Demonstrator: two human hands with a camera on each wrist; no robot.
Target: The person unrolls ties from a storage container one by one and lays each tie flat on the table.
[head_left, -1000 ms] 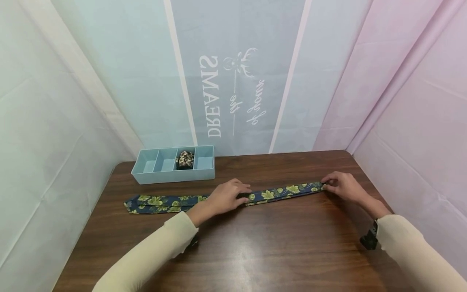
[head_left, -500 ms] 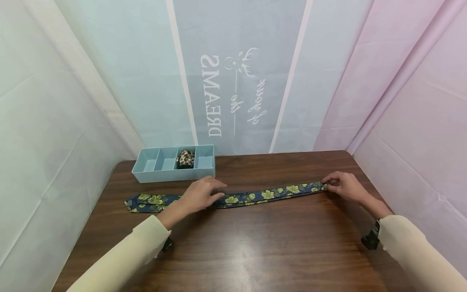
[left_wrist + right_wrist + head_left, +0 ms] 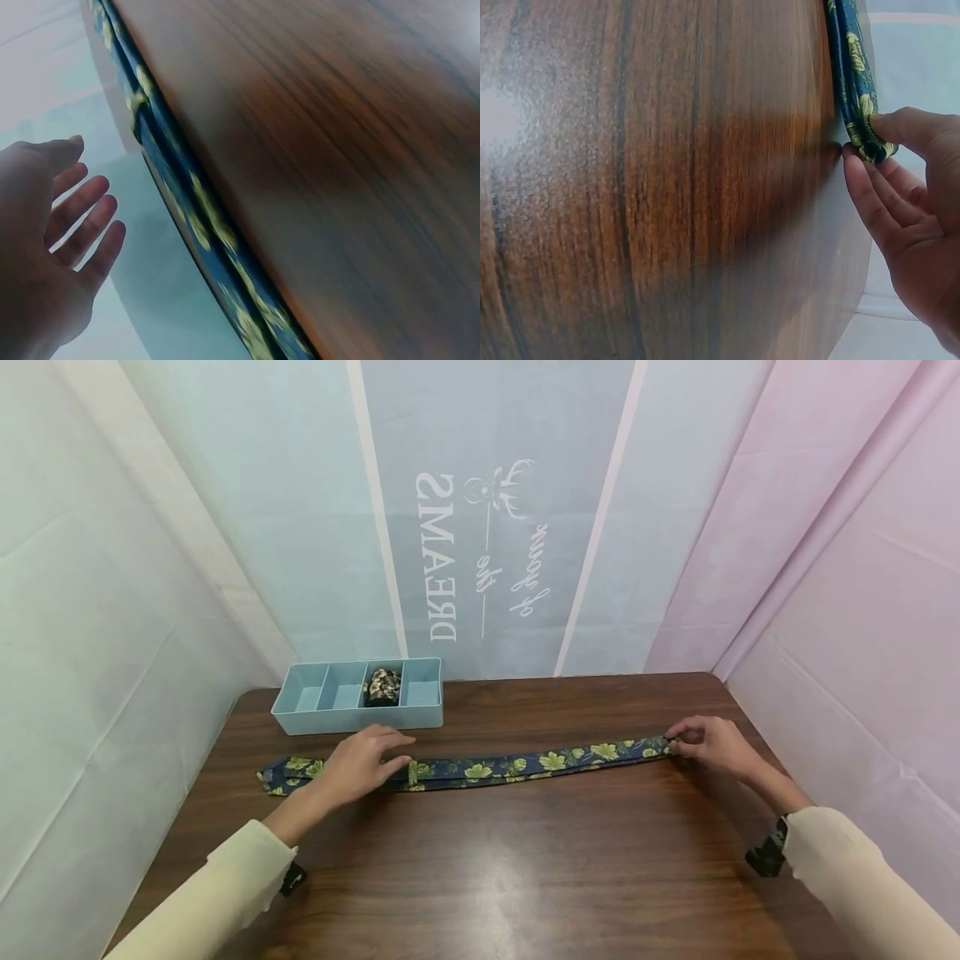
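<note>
A navy necktie (image 3: 551, 763) with yellow-green flowers stretches lengthwise across the wooden table, folded over itself in layers. Its pointed end lies at the left in the head view. My right hand (image 3: 712, 744) pinches the folded right end between thumb and fingers; the right wrist view shows the thumb on top of the fold (image 3: 866, 135) and fingers beneath. Over the tie's left part hovers my left hand (image 3: 362, 766), its fingers loosely extended and holding nothing. In the left wrist view that hand (image 3: 56, 232) is apart from the tie (image 3: 202, 202), near its keeper loop.
At the back left of the brown table (image 3: 480, 868) stands a light blue divided box (image 3: 352, 720). One compartment holds a rolled dark floral tie (image 3: 383, 687). Fabric-covered walls (image 3: 495, 410) enclose the table's back and sides.
My left hand has travelled leftward along the tie from its middle toward the pointed end, uncovering the keeper loop. The right hand keeps its pinch on the right end, almost unmoved.
</note>
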